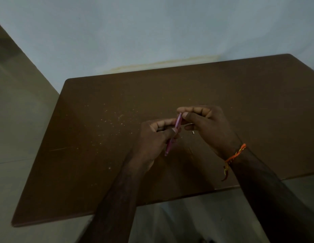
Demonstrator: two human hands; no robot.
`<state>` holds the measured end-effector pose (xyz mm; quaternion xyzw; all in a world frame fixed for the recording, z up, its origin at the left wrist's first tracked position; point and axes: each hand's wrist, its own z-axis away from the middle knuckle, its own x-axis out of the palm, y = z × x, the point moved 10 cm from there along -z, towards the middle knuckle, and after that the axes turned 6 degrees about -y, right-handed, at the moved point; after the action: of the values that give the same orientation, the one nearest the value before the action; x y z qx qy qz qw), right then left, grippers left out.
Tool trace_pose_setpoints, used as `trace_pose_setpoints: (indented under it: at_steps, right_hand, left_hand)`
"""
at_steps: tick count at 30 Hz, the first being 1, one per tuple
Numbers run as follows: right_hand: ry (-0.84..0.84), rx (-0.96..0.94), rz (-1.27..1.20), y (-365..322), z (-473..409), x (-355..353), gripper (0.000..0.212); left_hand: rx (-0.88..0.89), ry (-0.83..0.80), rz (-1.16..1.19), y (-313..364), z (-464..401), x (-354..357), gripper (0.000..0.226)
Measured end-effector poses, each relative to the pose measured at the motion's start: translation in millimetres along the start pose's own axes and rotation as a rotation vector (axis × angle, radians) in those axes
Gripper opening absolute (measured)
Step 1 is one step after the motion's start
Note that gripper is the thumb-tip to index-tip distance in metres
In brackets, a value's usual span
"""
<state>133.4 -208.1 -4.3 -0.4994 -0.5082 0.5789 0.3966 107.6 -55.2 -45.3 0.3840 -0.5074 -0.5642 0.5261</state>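
A slim pink pen (177, 124) is held nearly upright over the middle of a brown table (100, 155). My left hand (156, 137) grips its lower half, fingers curled round the barrel, and the pen's lower end sticks out below the hand. My right hand (205, 125) pinches the pen's top end between thumb and fingertips. An orange thread band (235, 155) is tied round the right wrist. A tiny pale piece (193, 132) lies on the table just below the right hand.
Pale crumbs or specks (114, 118) are scattered over the table left of the hands. A pale wall (152, 32) stands right behind the table's far edge. Floor tiles (17, 120) show to the left and below the near edge.
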Motion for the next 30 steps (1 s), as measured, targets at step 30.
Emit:
trace_pose_setpoints:
  at_steps: [30]
  right_hand:
    - [0.099,0.262,0.952,61.4,-10.0,-27.7,0.013]
  left_hand:
    - [-0.007,0.066,-0.038,-9.8,-7.6,-13.1,0.026]
